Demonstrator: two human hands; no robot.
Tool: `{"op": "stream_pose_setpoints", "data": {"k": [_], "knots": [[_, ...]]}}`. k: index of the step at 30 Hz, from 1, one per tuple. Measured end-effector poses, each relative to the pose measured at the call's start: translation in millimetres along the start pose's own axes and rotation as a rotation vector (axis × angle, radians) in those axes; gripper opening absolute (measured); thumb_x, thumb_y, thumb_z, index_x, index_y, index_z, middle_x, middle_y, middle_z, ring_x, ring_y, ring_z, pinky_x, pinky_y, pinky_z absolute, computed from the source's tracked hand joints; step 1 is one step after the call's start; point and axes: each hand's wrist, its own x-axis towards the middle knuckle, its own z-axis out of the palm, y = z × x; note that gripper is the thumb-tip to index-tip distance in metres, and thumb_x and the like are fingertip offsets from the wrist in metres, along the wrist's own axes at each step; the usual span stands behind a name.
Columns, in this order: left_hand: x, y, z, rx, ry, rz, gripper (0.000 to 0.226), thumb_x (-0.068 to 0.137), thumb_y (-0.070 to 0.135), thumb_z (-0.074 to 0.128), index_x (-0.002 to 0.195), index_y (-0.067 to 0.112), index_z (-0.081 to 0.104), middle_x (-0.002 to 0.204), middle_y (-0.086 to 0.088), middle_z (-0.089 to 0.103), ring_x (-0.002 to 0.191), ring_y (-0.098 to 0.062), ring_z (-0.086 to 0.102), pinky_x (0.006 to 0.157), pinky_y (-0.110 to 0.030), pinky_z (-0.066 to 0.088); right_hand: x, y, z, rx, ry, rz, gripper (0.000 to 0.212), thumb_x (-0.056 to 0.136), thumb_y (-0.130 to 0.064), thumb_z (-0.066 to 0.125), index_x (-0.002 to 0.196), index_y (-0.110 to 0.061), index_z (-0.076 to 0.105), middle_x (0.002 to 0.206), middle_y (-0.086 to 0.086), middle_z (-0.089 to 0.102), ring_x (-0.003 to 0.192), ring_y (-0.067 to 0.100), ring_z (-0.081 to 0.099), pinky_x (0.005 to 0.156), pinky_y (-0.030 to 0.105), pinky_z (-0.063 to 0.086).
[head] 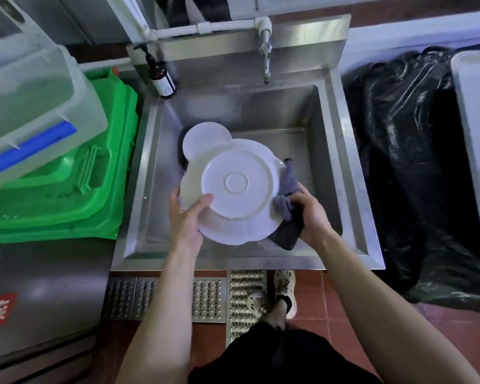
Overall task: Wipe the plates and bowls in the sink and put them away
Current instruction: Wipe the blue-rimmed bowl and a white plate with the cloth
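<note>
A large white plate (234, 189) is held upside down over the steel sink (327, 167), its underside facing me. My left hand (186, 217) grips its near left rim, thumb on the underside. My right hand (311, 214) clutches a grey cloth (287, 195) pressed against the plate's right rim. Behind the plate, a smaller white dish (204, 139) lies in the sink on something dark that is mostly hidden.
A tap (266, 55) hangs over the sink's back wall and a brown pump bottle (161, 79) stands at its back left corner. A green bin (75, 173) with a clear plastic box (36, 112) on it is left. Black bags (405, 151) fill the right.
</note>
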Motion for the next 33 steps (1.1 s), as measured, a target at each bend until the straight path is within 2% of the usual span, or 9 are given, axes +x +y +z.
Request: {"op": "stream_pose_setpoints", "data": {"k": [4,9,14,18,20,22,25,27,33], "knots": [[-8,49,-5,0.203,-0.051,0.233,0.088,0.059,0.026,0.102,0.132,0.033,0.054,0.131,0.004,0.070,0.119,-0.020,0.070,0.088,-0.045,0.065,0,3,12,-0.133,0.081,-0.016,0.037,0.099,-0.003,0.044,0.110,-0.019,0.075,0.071,0.004,0.063,0.065,0.016,0.056,0.067,0.029,0.048],[-17,80,5,0.228,-0.012,0.295,0.092,0.061,0.013,0.097,0.137,0.016,0.046,0.125,0.001,0.069,0.105,-0.012,0.073,0.072,-0.026,0.063,5,7,41,-0.210,0.161,0.038,0.031,0.088,-0.022,0.051,0.109,-0.015,0.074,0.096,0.018,0.073,0.090,0.024,0.064,0.090,0.039,0.051],[-23,95,-9,0.268,0.062,0.381,0.099,0.060,0.013,0.099,0.146,0.038,0.057,0.135,0.013,0.069,0.121,-0.011,0.069,0.091,-0.034,0.063,13,16,63,-0.284,0.224,-0.025,0.023,0.092,-0.019,0.054,0.106,-0.009,0.069,0.094,0.005,0.071,0.092,0.020,0.061,0.083,0.035,0.047],[-27,103,-26,0.304,0.094,0.469,0.101,0.054,0.015,0.098,0.147,0.033,0.062,0.137,0.012,0.072,0.124,-0.011,0.069,0.100,-0.037,0.060,7,-13,73,-0.364,0.353,-0.253,0.015,0.100,-0.018,0.057,0.114,-0.016,0.060,0.098,-0.003,0.068,0.097,0.017,0.065,0.080,0.032,0.047],[-29,103,-32,0.360,0.090,0.515,0.101,0.056,0.013,0.098,0.147,0.033,0.061,0.138,0.014,0.070,0.126,-0.008,0.067,0.103,-0.036,0.058,-8,-39,83,-0.383,0.278,-0.478,0.021,0.102,-0.012,0.059,0.119,-0.022,0.064,0.103,-0.013,0.070,0.094,-0.005,0.064,0.083,0.021,0.046],[-30,101,-31,0.436,0.060,0.561,0.099,0.056,0.014,0.097,0.146,0.034,0.062,0.142,0.016,0.067,0.131,-0.006,0.063,0.110,-0.034,0.054,-21,-56,107,-0.366,0.029,-0.629,0.028,0.109,-0.012,0.054,0.131,-0.027,0.064,0.122,-0.014,0.070,0.110,-0.014,0.061,0.097,0.011,0.043],[-33,98,-17,0.519,0.011,0.593,0.100,0.054,0.019,0.097,0.146,0.030,0.059,0.146,0.018,0.063,0.139,-0.001,0.055,0.117,-0.026,0.045,-4,-35,146,-0.846,-0.281,-0.742,0.041,0.111,-0.047,0.044,0.152,-0.048,0.048,0.167,-0.005,0.043,0.158,0.008,0.030,0.130,0.038,0.023],[-36,96,-10,0.538,0.013,0.589,0.103,0.053,0.022,0.097,0.146,0.031,0.056,0.145,0.018,0.061,0.139,0.000,0.053,0.116,-0.023,0.043,14,-24,158,-1.072,-0.273,-0.737,0.056,0.104,-0.064,0.043,0.158,-0.050,0.042,0.174,-0.004,0.030,0.162,0.015,0.020,0.132,0.047,0.018],[-30,101,-7,0.721,-0.015,0.623,0.100,0.062,0.014,0.098,0.149,0.039,0.056,0.146,0.027,0.060,0.136,0.007,0.052,0.104,-0.012,0.040,16,-28,181,-0.758,-0.136,-0.525,0.071,0.091,-0.067,0.055,0.156,-0.040,0.049,0.163,-0.007,0.045,0.153,0.009,0.032,0.130,0.045,0.021]]}}
